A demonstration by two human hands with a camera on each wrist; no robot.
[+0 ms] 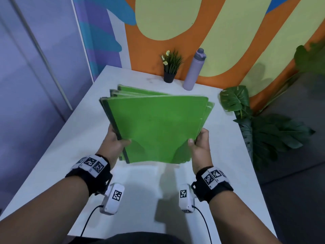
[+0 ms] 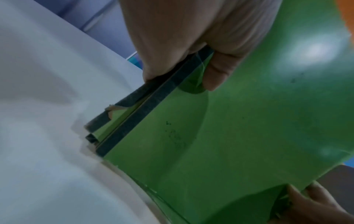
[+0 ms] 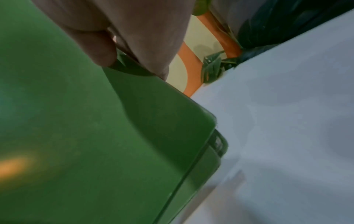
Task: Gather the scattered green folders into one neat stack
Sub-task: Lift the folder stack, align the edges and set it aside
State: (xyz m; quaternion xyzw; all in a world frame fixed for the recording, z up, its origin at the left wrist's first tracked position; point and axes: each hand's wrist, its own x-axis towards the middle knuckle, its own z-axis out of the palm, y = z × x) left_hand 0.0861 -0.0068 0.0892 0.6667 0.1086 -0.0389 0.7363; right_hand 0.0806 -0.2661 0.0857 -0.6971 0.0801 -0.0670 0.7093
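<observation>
Both hands, left (image 1: 115, 144) and right (image 1: 199, 147), pinch the fanned folders (image 1: 156, 127) above the surface (image 1: 58, 152); a loose grip could spill the misaligned ones.

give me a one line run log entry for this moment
both hands hold folder bundle | left hand grips spine edge | right hand grips open edge | green folders fanned, far edges uneven | above white table
</observation>
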